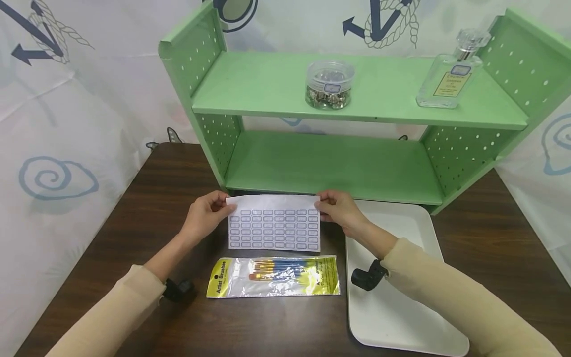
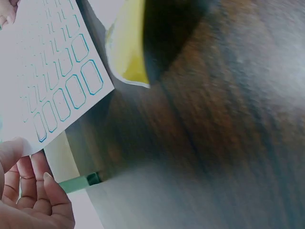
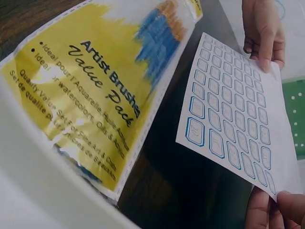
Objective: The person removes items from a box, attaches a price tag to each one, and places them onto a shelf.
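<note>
Between both hands hangs a white sheet of blue-bordered label stickers [image 1: 274, 225], lifted above the dark table. My left hand [image 1: 204, 215] pinches its upper left corner between thumb and fingers; the same grip shows in the left wrist view, where the hand [image 2: 35, 191] sits low at the left. At the upper right corner my right hand [image 1: 341, 210] pinches the sheet the same way. Just in front of the sheet lies a clear and yellow pack of artist brushes [image 1: 273, 276], flat on the table. In the right wrist view the brush pack [image 3: 90, 90] is beside the sheet [image 3: 228, 105].
A white tray [image 1: 379, 317] lies at the right, under my right forearm. Behind stands a green two-tier shelf [image 1: 330, 158]. Its upper board carries a lidded clear jar [image 1: 329, 85] of small metal pieces and a glass perfume bottle [image 1: 450, 74], each with a blue-bordered label.
</note>
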### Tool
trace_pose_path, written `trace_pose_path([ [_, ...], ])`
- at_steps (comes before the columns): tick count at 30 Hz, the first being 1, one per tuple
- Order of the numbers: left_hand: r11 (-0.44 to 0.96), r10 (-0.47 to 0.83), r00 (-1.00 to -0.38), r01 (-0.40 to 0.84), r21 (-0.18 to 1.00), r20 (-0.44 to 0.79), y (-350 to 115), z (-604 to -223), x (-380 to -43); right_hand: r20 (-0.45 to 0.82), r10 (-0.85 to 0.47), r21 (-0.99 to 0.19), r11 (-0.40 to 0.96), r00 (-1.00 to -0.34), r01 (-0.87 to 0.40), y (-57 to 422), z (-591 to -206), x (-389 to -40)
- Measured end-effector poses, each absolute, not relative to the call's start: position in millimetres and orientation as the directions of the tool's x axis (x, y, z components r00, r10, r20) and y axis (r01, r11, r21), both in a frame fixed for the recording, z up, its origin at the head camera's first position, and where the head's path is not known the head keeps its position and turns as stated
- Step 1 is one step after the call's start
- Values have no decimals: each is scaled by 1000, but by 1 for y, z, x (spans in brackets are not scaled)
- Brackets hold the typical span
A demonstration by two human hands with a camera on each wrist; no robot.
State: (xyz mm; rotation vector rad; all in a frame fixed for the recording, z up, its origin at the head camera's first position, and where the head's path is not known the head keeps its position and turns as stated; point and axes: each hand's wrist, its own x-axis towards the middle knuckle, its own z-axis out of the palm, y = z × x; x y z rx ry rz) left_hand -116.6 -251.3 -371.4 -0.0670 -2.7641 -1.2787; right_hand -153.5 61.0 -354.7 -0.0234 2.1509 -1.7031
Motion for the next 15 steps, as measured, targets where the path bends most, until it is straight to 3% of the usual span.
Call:
trace_pose_path([
  [15, 579, 9, -998, 62, 813, 70, -238, -363, -115, -288, -246, -941, 251, -926, 226, 77, -349, -151],
])
